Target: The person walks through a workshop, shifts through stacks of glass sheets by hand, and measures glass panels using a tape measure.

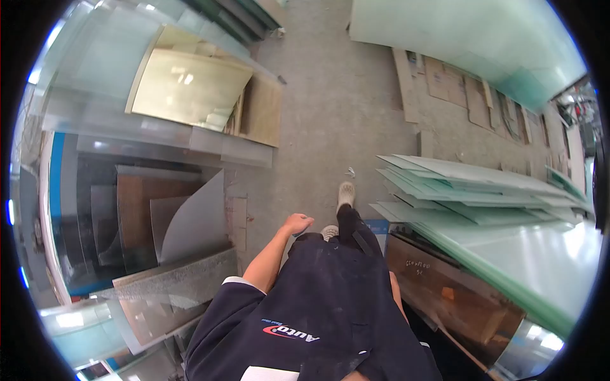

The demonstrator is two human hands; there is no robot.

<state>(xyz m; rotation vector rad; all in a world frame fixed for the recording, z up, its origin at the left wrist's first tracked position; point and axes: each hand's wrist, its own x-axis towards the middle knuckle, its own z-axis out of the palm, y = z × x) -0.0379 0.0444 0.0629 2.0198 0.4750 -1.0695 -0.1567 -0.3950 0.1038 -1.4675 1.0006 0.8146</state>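
My left hand (297, 224) hangs low in front of my left hip, above the concrete floor. Its fingers are curled in, and a small dark edge shows beneath them; I cannot make out what it is. Only a strip of my right forearm (396, 293) shows beside the dark apron (318, 298); the hand itself is hidden. Nearest my left hand is my trouser leg, with a light shoe (330, 233) just past it. My other shoe (345, 193) is set ahead on the floor.
Glass sheets (470, 184) stack unevenly on the right, edges jutting toward the aisle (318, 114). A large pane (457, 32) stands farther ahead. On the left lean a mirror-like panel (184, 86), dark sheets (136, 216) and a textured pane (184, 286). A scrap (350, 172) lies underfoot.
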